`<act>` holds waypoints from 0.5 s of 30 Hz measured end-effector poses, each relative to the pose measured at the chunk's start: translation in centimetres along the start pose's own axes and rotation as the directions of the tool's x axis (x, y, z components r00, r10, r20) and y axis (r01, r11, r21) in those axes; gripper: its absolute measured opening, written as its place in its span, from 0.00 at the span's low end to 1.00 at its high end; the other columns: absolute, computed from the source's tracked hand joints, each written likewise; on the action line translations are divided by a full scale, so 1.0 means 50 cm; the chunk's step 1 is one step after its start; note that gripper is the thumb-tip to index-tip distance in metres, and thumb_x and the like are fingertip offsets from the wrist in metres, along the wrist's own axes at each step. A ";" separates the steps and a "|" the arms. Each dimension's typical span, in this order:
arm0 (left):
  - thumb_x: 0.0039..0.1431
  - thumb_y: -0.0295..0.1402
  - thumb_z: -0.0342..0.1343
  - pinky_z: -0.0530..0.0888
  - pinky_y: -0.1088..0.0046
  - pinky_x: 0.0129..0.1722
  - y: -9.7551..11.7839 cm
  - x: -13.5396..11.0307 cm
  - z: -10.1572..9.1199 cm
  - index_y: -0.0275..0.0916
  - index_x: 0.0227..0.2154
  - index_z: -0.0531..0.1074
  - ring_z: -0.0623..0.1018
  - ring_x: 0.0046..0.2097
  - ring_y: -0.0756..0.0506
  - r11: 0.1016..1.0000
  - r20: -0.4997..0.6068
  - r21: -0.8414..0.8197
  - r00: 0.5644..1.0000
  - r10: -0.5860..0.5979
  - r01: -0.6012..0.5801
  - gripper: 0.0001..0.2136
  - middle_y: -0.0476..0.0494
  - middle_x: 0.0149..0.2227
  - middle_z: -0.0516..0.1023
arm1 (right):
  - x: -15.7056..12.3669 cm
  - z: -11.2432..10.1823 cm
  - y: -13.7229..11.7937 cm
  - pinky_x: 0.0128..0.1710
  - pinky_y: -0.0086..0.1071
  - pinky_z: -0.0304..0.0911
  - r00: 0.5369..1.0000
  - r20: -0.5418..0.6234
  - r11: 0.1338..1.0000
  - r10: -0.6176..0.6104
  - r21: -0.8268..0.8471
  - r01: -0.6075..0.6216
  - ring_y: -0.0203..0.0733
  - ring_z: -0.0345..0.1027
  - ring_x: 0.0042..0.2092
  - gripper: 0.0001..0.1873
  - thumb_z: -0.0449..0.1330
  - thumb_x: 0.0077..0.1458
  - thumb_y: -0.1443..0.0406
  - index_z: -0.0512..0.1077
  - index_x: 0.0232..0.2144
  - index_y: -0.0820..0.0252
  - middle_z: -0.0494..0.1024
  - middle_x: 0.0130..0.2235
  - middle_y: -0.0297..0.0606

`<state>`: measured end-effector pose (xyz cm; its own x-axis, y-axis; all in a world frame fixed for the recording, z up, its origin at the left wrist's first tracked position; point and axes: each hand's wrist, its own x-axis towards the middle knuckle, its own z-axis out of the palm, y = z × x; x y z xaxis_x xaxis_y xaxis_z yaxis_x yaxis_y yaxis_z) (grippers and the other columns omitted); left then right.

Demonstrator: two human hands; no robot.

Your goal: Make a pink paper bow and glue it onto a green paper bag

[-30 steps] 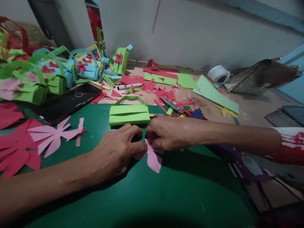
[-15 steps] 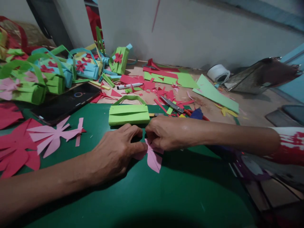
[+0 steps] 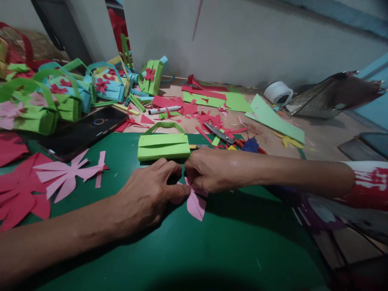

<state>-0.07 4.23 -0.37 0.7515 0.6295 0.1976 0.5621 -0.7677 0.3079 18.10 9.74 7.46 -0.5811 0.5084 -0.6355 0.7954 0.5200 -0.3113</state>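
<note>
Between my hands a pink paper flower (image 3: 196,205) lies on the green mat (image 3: 230,250), one creased petal pointing towards me. My left hand (image 3: 153,192) is closed on its left side, the thumb pressing near the flower's centre. From the right, my right hand (image 3: 206,169) comes over the flower with curled fingers pinching its upper part. The fingertips and the upper petals are partly hidden. Just beyond my hands sits a lime-green paper handbag (image 3: 163,146) with a handle, and a cutter (image 3: 198,146) lies beside it.
At the left are pink (image 3: 65,173) and red paper flowers (image 3: 24,192) and a phone (image 3: 85,131). Several finished paper bags (image 3: 110,88) stand behind. Scissors (image 3: 220,132), a marker (image 3: 165,109), red scraps (image 3: 189,107), green sheets (image 3: 275,119) and a white roll (image 3: 278,93) lie farther back.
The view shifts very slightly. Both hands stay on the pink paper flower in nearly the same pose, and nothing else has visibly moved.
</note>
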 end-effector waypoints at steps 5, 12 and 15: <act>0.60 0.27 0.48 0.59 0.70 0.29 0.000 0.003 0.001 0.48 0.41 0.73 0.66 0.39 0.43 1.000 0.008 0.021 1.000 -0.002 0.001 0.12 0.43 0.43 0.68 | 0.001 0.002 0.003 0.18 0.27 0.50 1.000 0.006 1.000 -0.014 0.001 0.014 0.35 0.62 0.22 0.10 0.57 0.40 0.68 0.76 0.28 0.61 0.73 0.22 0.34; 0.60 0.26 0.48 0.59 0.69 0.30 0.002 0.003 0.001 0.47 0.40 0.72 0.66 0.40 0.43 1.000 0.018 0.015 1.000 -0.004 0.004 0.12 0.43 0.43 0.67 | -0.005 -0.001 0.009 0.16 0.26 0.51 1.000 -0.006 0.999 -0.020 0.039 0.020 0.34 0.63 0.20 0.10 0.56 0.42 0.69 0.74 0.29 0.62 0.73 0.23 0.33; 0.60 0.26 0.48 0.59 0.70 0.29 0.003 0.001 0.001 0.47 0.41 0.72 0.66 0.39 0.44 1.000 0.015 0.024 1.000 -0.010 0.010 0.12 0.43 0.42 0.67 | -0.011 -0.005 0.016 0.18 0.26 0.51 1.000 -0.024 0.998 0.008 0.066 -0.006 0.34 0.64 0.22 0.10 0.55 0.44 0.69 0.73 0.31 0.61 0.75 0.26 0.33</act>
<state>0.08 4.15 -0.37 0.7508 0.6354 0.1804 0.5774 -0.7641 0.2878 19.02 10.04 7.73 -0.5788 0.5290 -0.6206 0.8087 0.4705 -0.3530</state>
